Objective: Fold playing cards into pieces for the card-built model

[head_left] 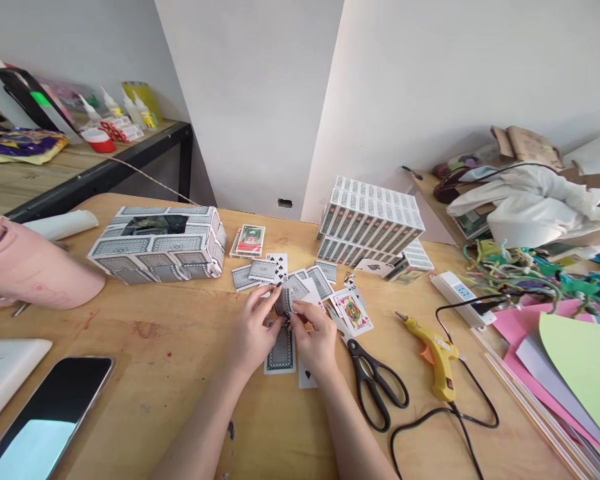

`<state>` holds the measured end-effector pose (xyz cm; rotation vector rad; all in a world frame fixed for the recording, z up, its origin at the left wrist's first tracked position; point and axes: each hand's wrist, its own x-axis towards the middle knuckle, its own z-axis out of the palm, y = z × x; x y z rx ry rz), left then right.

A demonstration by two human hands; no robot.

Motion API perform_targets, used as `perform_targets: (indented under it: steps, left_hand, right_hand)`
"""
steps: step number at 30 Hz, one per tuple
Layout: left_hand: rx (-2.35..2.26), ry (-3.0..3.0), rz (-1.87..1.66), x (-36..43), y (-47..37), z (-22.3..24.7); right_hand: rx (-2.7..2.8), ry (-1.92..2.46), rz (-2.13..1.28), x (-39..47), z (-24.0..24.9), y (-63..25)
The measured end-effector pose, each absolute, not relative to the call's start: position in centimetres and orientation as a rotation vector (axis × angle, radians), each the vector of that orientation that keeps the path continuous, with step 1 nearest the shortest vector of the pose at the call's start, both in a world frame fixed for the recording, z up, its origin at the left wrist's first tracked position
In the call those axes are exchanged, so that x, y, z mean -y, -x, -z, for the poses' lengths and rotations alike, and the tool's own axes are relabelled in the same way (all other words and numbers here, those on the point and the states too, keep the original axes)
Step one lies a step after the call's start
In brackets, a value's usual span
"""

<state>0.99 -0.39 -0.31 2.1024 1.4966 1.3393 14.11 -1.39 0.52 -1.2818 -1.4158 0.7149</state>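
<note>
Between the fingertips of my left hand (257, 327) and my right hand (316, 333) is a grey-backed playing card (283, 301), pinched from both sides. Beneath it, another grey-backed card (281, 353) lies face down on the table. A partly covered face-up card (307, 379) sticks out under my right hand. Loose cards are scattered just beyond my fingers, with a face-up court card (353, 313) to the right. Black-handled scissors (377, 383) lie right of my right wrist, blades partly over or under the cards; I cannot tell which.
A card-covered box (157, 247) stands at the back left, and stacked card packs (370, 217) at the back right. On the right lie a yellow glue gun (437, 357) with its cable, a power strip (463, 297) and coloured paper (575, 367). A phone (50, 413) lies left.
</note>
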Motion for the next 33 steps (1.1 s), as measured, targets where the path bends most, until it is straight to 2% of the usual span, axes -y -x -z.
perform_targets:
  steps: [7, 12, 14, 18, 26, 28, 33]
  left_hand:
    - [-1.264, -2.009, -1.212, 1.3, -1.2, -1.3]
    - [-1.307, -1.578, -1.309, 1.6, -2.0, -1.8]
    - [-1.452, -1.508, -1.275, 1.5, -2.5, -1.6]
    - [-1.622, -1.586, -1.124, 1.8, -3.3, -1.5]
    - [-1.784, -1.457, -1.228, 2.2, -3.9, -1.7]
    - [-1.782, -1.418, -1.254, 2.2, -3.9, -1.7]
    - [-1.647, -1.178, -1.262, 1.9, -3.8, -1.5]
  right_hand:
    - [1.196, 1.314, -0.956, 1.1, -0.9, -14.3]
    - [1.107, 1.251, -1.182, 1.5, -0.8, -13.5]
    - [1.164, 1.292, -1.16, 1.7, -0.8, -13.1]
    - [1.252, 1.439, -0.899, 2.1, -0.9, -12.5]
    - [1.396, 1.558, -0.508, 2.7, -0.4, -12.3]
    - [1.387, 1.541, -0.538, 2.6, -0.5, -12.3]
    - [1.195, 1.483, -0.853, 2.4, -1.2, -12.2]
